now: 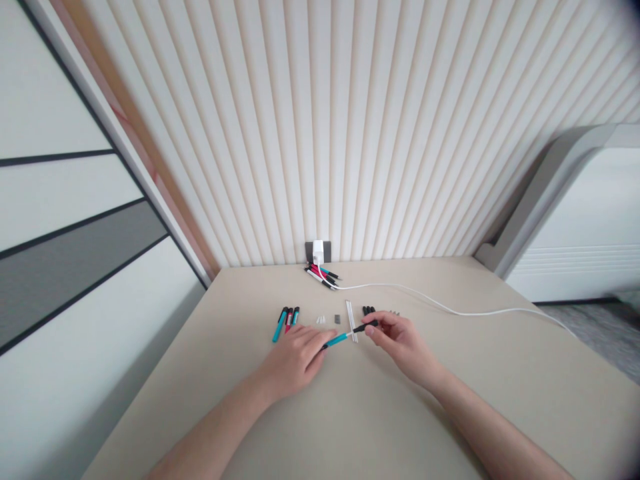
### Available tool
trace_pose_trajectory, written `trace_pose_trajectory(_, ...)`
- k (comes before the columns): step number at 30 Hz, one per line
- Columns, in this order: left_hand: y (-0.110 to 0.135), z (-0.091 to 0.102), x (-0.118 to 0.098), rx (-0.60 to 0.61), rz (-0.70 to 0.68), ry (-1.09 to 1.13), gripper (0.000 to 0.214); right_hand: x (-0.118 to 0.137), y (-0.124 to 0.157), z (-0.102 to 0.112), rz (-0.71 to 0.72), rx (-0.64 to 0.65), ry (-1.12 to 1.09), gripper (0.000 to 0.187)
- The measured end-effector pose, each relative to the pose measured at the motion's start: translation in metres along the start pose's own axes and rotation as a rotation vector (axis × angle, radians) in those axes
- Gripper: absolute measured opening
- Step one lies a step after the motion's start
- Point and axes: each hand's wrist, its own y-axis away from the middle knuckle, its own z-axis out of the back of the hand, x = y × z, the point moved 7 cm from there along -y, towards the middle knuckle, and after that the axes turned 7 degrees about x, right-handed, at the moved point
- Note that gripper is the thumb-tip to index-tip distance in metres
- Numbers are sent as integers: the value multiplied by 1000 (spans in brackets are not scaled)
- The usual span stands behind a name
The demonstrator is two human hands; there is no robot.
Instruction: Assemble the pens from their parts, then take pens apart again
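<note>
The left hand (295, 360) is pinching a teal pen (336, 340) while the right hand (403, 343) is pinching a black cap (366, 326) at its tip, with three more pens (287, 323) lying at left and more black caps (369, 310) lying at right.

**Nothing legible here**
You can find no readable lettering on the pens (280, 325) or the plug (318, 252); any marks are too small.

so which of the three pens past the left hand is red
The middle pen beyond the left hand: its barrel is red, while the pen to its left and the pen to its right are teal.
</note>
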Motion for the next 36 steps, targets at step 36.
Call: trace_pose_trajectory(36,-1,-5,-5,100,6,-129,47,0,0,-5,-22,6,-78,37)
